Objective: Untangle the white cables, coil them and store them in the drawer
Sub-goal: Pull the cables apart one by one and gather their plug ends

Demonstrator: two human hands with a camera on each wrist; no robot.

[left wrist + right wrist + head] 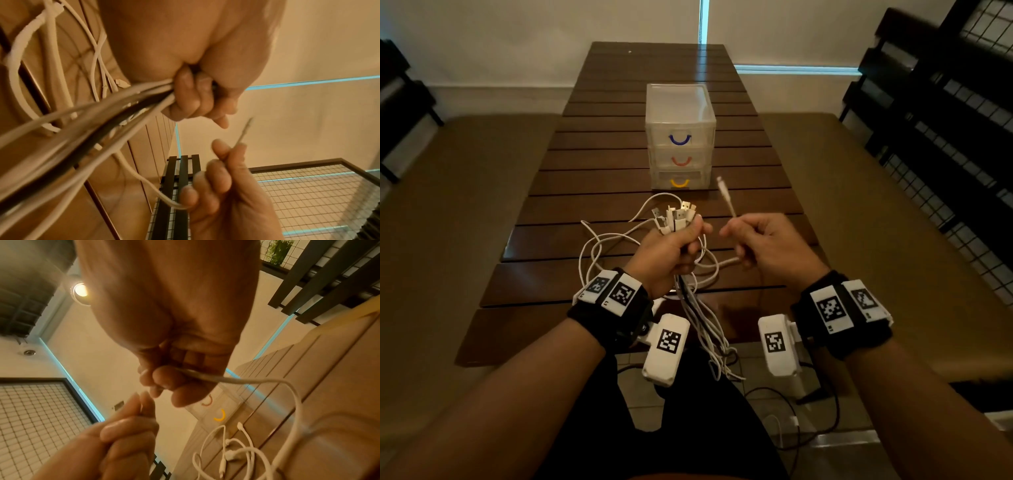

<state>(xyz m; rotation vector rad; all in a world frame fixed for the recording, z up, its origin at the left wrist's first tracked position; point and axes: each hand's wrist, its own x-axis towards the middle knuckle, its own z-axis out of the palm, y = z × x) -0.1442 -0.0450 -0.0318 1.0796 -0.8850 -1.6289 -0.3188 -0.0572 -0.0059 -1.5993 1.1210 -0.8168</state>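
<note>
Clamping your left grip on the bundled white plastic cables, right grip pinching one white cable: hard pulling may tighten knots.

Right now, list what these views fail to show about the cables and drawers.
- Cable count in the left hand: head view, the fist covers the bundle of white cables.
- Drawer contents: head view, the drawer unit has frosted, closed fronts.
- Far cable ends: head view, hidden below the table edge.
- Single cable plug type: blurred.
</note>
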